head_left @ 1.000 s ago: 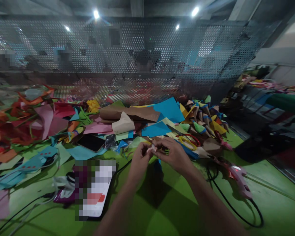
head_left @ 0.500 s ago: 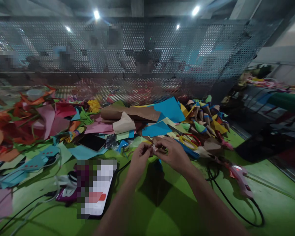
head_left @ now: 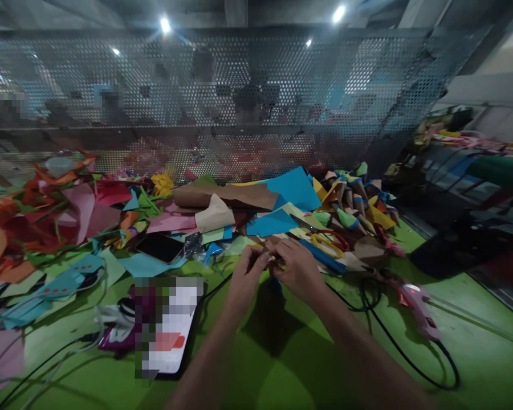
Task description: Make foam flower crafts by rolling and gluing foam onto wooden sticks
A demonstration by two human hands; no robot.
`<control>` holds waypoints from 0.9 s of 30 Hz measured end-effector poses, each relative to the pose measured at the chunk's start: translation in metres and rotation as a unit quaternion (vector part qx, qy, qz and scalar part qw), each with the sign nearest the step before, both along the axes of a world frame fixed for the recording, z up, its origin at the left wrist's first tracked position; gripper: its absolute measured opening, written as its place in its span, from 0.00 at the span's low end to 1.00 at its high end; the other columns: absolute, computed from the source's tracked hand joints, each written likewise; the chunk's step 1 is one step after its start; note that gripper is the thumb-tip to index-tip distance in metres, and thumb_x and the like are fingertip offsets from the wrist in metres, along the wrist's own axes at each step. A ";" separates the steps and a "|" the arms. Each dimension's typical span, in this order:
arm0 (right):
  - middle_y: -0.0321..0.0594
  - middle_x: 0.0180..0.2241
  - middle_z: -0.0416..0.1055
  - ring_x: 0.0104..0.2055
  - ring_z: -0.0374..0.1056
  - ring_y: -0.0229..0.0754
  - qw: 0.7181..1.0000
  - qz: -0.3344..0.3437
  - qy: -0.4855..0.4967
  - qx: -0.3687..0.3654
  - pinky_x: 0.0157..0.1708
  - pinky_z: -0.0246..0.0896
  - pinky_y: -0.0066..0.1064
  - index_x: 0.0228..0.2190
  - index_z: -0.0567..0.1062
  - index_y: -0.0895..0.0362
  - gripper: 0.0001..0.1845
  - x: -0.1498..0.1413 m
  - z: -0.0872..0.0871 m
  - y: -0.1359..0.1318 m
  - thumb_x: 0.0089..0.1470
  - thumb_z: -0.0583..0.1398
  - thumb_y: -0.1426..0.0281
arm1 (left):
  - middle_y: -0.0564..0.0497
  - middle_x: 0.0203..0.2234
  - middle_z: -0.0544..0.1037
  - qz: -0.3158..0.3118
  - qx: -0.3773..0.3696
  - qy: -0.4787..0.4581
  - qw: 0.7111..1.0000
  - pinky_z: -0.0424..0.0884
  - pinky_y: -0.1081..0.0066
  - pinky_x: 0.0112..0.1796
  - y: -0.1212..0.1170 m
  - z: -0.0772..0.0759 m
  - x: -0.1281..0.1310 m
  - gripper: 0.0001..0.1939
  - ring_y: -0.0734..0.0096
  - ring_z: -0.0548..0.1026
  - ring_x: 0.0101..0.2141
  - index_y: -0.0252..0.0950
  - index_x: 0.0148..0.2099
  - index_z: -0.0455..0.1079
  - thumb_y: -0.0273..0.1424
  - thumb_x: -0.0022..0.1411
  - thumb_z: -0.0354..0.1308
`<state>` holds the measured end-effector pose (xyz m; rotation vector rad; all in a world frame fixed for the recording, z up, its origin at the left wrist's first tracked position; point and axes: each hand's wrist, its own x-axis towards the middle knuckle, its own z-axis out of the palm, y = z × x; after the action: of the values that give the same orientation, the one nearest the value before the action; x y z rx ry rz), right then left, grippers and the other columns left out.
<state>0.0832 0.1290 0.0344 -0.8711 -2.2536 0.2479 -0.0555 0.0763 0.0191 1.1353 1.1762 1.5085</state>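
Observation:
My left hand (head_left: 248, 270) and my right hand (head_left: 293, 265) meet at the middle of the green table. Their fingertips are closed together around a small paper piece (head_left: 272, 259), which is mostly hidden by the fingers. A bit of blue shows just below them, in shadow. Beyond my right hand lie scissors (head_left: 328, 244) with red and yellow handles, beside a dark blue strip (head_left: 322, 256). A crumpled clear plastic wrapper (head_left: 194, 245) and a small bright blue piece (head_left: 214, 251) lie left of my left hand.
A pink glue gun (head_left: 419, 310) with a black cord lies at right. At left are a phone with a lit screen (head_left: 177, 324), a dark phone (head_left: 160, 247) and cables. Coloured paper (head_left: 85, 210) and brown paper cones (head_left: 354, 205) line the back, before a perforated metal screen (head_left: 239, 114).
The pale star-shaped tip of the paper piece showed between my fingers before; now my fingers cover most of it. Both hands stay in nearly the same place.

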 end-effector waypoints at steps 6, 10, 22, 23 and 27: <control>0.41 0.29 0.72 0.35 0.68 0.44 0.997 0.030 0.058 -0.046 0.33 0.60 0.33 0.29 0.73 0.55 0.05 -0.001 0.000 0.000 0.55 0.59 0.74 | 0.56 0.26 0.68 0.018 -0.017 -0.026 0.999 0.65 0.73 0.35 0.003 -0.003 -0.004 0.11 0.72 0.66 0.29 0.38 0.32 0.64 0.39 0.61 0.59; 0.41 0.30 0.74 0.34 0.70 0.43 0.991 0.038 0.101 -0.084 0.32 0.61 0.31 0.29 0.75 0.55 0.05 -0.002 -0.002 0.001 0.58 0.60 0.70 | 0.56 0.23 0.67 0.019 -0.028 -0.056 0.998 0.63 0.73 0.32 0.003 -0.004 -0.004 0.13 0.73 0.64 0.27 0.38 0.31 0.64 0.41 0.61 0.60; 0.36 0.26 0.69 0.30 0.65 0.40 0.965 0.037 0.193 -0.174 0.29 0.59 0.29 0.25 0.73 0.55 0.05 -0.005 0.001 0.001 0.51 0.61 0.69 | 0.54 0.25 0.70 0.015 -0.027 -0.069 0.997 0.63 0.72 0.31 0.005 -0.009 -0.005 0.14 0.71 0.65 0.28 0.38 0.32 0.66 0.43 0.61 0.60; 0.35 0.26 0.69 0.30 0.65 0.40 0.963 0.036 0.198 -0.180 0.29 0.59 0.29 0.24 0.72 0.55 0.06 -0.006 0.001 0.000 0.51 0.61 0.69 | 0.54 0.26 0.70 0.014 -0.026 -0.070 0.997 0.63 0.72 0.32 0.005 -0.010 -0.005 0.14 0.72 0.66 0.28 0.38 0.32 0.66 0.43 0.61 0.60; 0.35 0.26 0.69 0.29 0.64 0.40 0.954 0.035 0.218 -0.204 0.29 0.60 0.29 0.25 0.73 0.55 0.06 -0.006 0.002 -0.001 0.51 0.62 0.68 | 0.55 0.25 0.70 0.011 -0.025 -0.077 0.997 0.63 0.73 0.32 0.005 -0.011 -0.004 0.14 0.73 0.67 0.28 0.37 0.33 0.66 0.43 0.61 0.60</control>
<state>0.0768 0.1285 0.0359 -0.8408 -1.8427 0.8749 -0.0599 0.0815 0.0081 0.9575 1.1169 1.5469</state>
